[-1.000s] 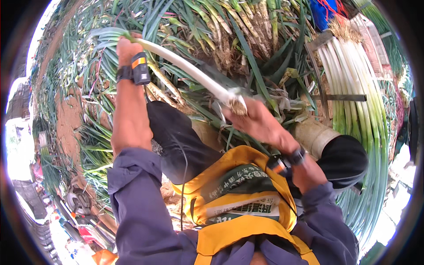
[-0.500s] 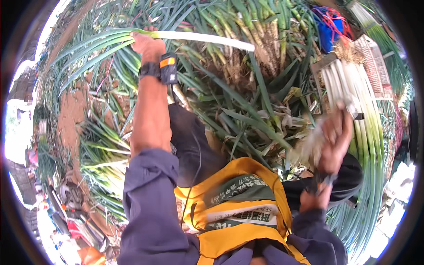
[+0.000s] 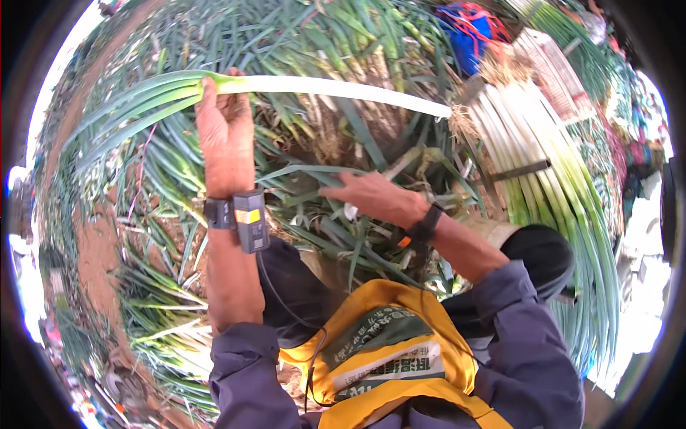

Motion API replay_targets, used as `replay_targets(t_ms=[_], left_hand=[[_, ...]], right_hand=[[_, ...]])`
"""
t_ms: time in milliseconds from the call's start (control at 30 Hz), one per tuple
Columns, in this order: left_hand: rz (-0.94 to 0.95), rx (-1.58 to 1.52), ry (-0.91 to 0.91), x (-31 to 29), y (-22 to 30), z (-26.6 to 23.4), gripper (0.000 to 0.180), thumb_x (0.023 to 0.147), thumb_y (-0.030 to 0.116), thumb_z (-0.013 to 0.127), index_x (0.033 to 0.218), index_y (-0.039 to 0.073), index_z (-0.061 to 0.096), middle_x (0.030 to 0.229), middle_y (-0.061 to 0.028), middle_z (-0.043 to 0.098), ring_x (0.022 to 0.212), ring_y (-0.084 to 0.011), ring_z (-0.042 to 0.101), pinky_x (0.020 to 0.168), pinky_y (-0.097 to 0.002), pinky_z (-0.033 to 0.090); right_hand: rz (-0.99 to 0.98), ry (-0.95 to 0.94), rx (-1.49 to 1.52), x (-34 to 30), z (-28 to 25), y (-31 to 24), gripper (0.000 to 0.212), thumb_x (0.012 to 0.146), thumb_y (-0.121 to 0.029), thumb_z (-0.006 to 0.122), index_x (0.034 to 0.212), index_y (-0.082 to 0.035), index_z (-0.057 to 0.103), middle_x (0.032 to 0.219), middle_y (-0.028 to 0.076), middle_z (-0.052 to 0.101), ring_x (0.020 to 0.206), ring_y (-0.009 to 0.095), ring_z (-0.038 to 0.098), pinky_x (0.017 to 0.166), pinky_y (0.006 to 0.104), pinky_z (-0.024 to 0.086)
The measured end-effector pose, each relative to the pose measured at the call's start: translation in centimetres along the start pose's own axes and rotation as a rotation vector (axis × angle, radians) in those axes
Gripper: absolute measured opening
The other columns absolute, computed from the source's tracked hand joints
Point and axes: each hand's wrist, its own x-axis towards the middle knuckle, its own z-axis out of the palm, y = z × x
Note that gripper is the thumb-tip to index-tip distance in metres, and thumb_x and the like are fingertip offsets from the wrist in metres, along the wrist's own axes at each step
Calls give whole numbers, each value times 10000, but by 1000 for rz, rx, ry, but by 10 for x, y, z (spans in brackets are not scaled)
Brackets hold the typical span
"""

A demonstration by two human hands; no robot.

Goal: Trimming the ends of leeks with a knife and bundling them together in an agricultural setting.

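My left hand (image 3: 225,118) is closed round a long green onion (image 3: 336,89) where its white shaft turns green. The white shaft points right, its cut end near the stacked onions, and the leaves fan out to the left. Lower and to the right, my right hand (image 3: 379,197) reaches left with its fingers stretched out, a little blurred, over loose leaves and peelings (image 3: 371,247). A small white scrap shows just under its fingers; whether it touches them I cannot tell.
At the right lies a stack of clean onions (image 3: 529,136), a dark bar (image 3: 522,170) across it. Untrimmed onions (image 3: 357,64) cover the ground ahead. A blue bag (image 3: 466,39) with red string and a pale basket (image 3: 550,71) stand far right. More onions (image 3: 168,314) lie left.
My right hand has swung left from beside the stack to over the loose leaves. The held onion and my left hand have come slightly lower in view, which has also shifted.
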Motion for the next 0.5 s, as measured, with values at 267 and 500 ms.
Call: replay_targets(t_ms=[267, 500], left_hand=[[-203, 101, -139, -14, -32, 10, 368, 957, 130, 677, 1195, -110, 532, 1276, -282, 575, 1235, -388, 559, 1144, -463, 435], [-508, 376, -387, -57, -107, 44, 528, 1022, 396, 567, 1339, -22, 506, 1326, -180, 572, 1253, -278, 547, 1103, -443, 444]], right_hand=[[461, 465, 1265, 53, -56, -28, 737, 945, -383, 708, 1467, 47, 416, 1148, 136, 661, 904, 115, 629, 770, 294, 544], [279, 1191, 1431, 63, -117, -12, 367, 959, -242, 707, 1250, -40, 609, 962, 14, 681, 726, 49, 580, 524, 204, 469]])
